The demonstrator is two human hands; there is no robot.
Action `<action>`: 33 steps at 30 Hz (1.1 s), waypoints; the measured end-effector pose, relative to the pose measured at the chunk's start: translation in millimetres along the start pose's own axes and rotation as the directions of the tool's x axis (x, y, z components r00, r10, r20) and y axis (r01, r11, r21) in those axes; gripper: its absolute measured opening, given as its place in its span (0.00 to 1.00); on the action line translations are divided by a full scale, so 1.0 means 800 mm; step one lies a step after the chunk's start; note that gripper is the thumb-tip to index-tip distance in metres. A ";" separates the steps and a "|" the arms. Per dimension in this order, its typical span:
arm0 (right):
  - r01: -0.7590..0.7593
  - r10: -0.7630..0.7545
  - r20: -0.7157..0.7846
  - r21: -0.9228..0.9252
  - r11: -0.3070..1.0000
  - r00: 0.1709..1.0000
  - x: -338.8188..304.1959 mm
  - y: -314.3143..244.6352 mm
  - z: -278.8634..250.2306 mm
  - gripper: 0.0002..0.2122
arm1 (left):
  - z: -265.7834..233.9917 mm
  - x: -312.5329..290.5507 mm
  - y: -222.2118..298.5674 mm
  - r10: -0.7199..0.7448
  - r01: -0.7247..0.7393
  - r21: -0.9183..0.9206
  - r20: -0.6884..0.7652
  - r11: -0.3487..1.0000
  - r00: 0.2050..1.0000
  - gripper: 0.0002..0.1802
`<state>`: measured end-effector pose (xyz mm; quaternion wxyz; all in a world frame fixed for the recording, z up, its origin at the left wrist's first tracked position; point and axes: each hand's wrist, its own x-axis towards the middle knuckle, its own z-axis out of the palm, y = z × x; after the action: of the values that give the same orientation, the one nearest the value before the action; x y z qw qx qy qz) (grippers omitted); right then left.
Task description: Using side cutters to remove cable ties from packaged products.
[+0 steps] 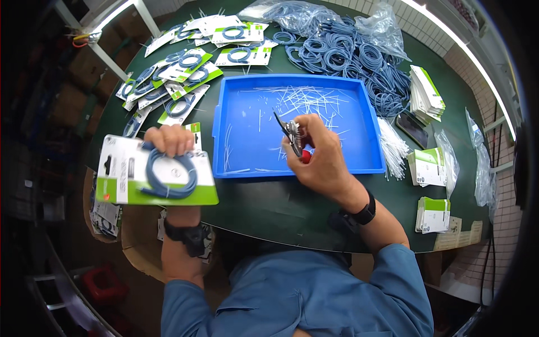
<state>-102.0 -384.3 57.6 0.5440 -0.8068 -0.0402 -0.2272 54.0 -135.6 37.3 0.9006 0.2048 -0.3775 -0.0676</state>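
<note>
My left hand grips the top edge of a white and green backing card that bears a coiled blue cable. The card is held left of the blue tray, in front of the table edge. Over the tray, my right hand is closed round a pair of cutting pliers with a spring and a red handle part. Their dark jaws point up and to the left. White cable ties, whole ones and offcuts, lie scattered in the tray.
Carded cables are heaped at the back left. Loose blue cable coils pile up at the back, beside plastic bags. Right of the tray lie a bundle of white ties, a phone and card stacks. Cardboard boxes stand below the front edge.
</note>
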 end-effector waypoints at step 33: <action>-0.300 0.309 0.147 -0.079 0.951 0.940 -0.006 0.032 -0.080 0.26 | -0.159 -0.013 0.083 -0.504 -0.257 0.701 -0.168 -0.665 0.847 0.41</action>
<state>-119.2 -451.2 53.4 0.5450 -0.8335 0.0485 -0.0771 134.4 -31.9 -22.2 0.0396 0.9301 -0.3477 0.1114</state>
